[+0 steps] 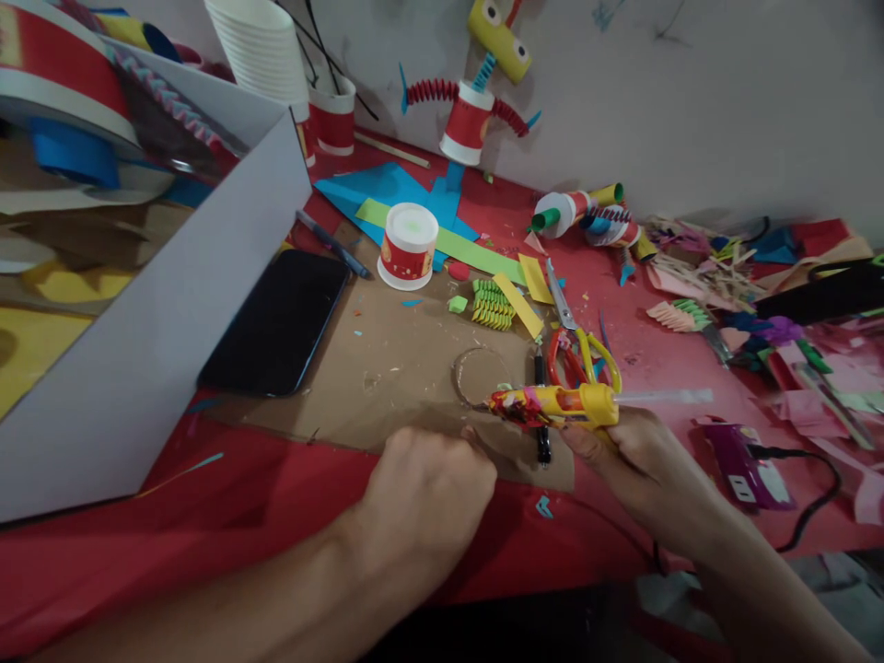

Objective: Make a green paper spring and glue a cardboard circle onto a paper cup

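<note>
My right hand (639, 460) grips a yellow hot glue gun (566, 403), its clear glue stick (667, 397) poking out at the back and its stained nozzle pointing left. Below and left of the nozzle, my left hand (432, 493) is closed, knuckles up; whatever its fingers hold is hidden. Both hands are over the near edge of a brown cardboard sheet (359, 387) on the red table. A black pen (542, 447) lies under the glue gun. Just behind it are scissors (587, 354) with red and yellow handles.
An upside-down paper cup (409, 249) stands beside folded green-and-yellow paper (493, 305). A phone (280, 322) lies against a white box (172, 313) at left. A paper-cup figure (467, 124) stands at the back. At right are a purple power strip (750, 465) with a cable and paper scraps (829, 368).
</note>
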Demonstrator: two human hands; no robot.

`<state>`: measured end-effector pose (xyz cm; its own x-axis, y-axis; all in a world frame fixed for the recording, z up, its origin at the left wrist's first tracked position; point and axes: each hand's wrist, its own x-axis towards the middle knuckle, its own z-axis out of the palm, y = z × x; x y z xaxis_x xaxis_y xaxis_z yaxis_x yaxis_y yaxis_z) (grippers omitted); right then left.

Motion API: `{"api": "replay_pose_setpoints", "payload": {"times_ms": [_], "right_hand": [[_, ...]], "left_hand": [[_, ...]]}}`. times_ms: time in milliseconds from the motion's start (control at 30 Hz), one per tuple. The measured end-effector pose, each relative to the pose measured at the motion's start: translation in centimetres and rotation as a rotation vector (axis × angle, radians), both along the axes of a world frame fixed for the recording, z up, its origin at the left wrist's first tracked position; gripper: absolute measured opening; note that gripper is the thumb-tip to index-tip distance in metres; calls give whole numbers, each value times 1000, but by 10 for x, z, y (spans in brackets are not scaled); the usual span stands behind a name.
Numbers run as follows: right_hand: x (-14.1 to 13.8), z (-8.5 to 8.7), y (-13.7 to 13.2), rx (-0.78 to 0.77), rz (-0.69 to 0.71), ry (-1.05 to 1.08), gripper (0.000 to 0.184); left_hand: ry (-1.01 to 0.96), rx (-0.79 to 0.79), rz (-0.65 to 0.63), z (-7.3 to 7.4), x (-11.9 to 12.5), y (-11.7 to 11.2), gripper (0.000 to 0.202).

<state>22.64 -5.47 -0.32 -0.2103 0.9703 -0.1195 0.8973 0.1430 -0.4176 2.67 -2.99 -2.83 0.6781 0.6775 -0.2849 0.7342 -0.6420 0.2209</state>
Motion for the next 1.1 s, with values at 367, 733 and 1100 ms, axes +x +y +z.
{"api": "replay_pose_setpoints", "payload": {"times_ms": [367, 733, 1100], "right_hand": [[5, 0, -3, -21, -32, -21, 40], [10, -1, -4, 0, -41, -47, 44], [16, -1, -7, -29, -66, -58, 42]], "left_hand": [[-20, -10, 15, 6, -2, 0, 41], [10, -54, 13, 5, -2, 2, 44], [-15, -77, 39, 8, -3, 2, 40]]}}
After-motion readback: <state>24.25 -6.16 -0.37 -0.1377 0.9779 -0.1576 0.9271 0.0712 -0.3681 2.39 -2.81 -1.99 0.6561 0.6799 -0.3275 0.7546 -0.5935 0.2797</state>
